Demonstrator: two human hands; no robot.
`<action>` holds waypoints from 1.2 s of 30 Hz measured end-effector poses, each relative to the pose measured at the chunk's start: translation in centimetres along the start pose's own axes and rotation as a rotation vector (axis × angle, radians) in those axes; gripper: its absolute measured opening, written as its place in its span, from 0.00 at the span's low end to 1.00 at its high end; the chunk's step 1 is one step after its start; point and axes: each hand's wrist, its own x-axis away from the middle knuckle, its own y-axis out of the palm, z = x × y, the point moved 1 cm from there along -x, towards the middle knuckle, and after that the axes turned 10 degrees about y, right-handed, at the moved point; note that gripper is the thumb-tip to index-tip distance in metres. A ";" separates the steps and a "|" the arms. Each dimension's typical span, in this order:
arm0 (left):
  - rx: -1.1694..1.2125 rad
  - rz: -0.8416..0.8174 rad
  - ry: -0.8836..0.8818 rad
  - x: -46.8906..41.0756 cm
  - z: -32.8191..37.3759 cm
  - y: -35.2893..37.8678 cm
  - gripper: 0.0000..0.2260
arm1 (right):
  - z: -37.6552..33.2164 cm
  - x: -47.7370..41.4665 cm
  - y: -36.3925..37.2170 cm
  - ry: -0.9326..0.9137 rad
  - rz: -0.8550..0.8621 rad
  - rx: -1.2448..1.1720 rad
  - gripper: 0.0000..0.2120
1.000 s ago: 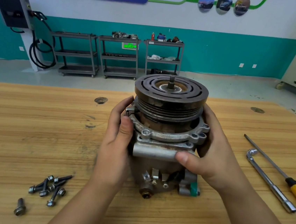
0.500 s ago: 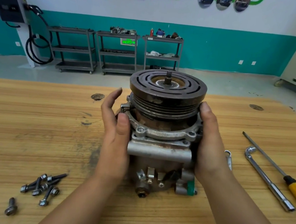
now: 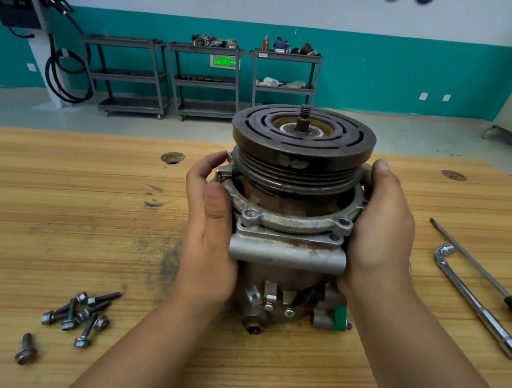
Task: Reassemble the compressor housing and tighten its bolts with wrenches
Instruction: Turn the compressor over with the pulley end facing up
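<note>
Two hands clasp the compressor (image 3: 286, 254), which stands upright on the wooden surface (image 3: 56, 220) between them with its grooved pulley (image 3: 301, 145) on top. The left hand (image 3: 209, 236) lays its thumb on the rim of the front cover (image 3: 292, 224) and curls its fingers round the far side. The right hand (image 3: 379, 238) presses its palm to the opposite flank, fingers wrapped behind.

The bolt holes that show on the cover's near rim look empty, so the cover is probably only seated, not fastened. That is the main hazard. An uneven twist or a loosened grip could turn the cover out of line with the body, and a bolt driven into a misaligned hole might cross-thread. Whether the joint is fully closed on the far side is hidden.

The heavy pulley likely makes the unit top-heavy. The bolts (image 3: 81, 314) lie well to the left of the left hand and nearer the person, with a single bolt (image 3: 26, 348) apart from them. Freeing one hand to reach them could let the compressor tip.

The L-shaped wrench (image 3: 473, 305) and the screwdriver (image 3: 491, 288) lie to the right of the right hand, where a sweeping forearm could knock them off.
</note>
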 end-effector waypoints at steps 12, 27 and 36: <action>-0.045 -0.064 -0.021 0.4 0.2 -0.5 0.16 | 0.6 0.1 -0.4 -0.066 -0.056 0.132 0.19; -0.135 -0.132 0.249 2.1 -0.4 0.2 0.24 | -0.9 -3.0 -1.3 0.071 -0.002 0.092 0.18; -0.106 -0.118 0.284 2.3 -0.8 0.4 0.23 | -1.0 -3.5 -1.8 0.041 0.067 0.163 0.14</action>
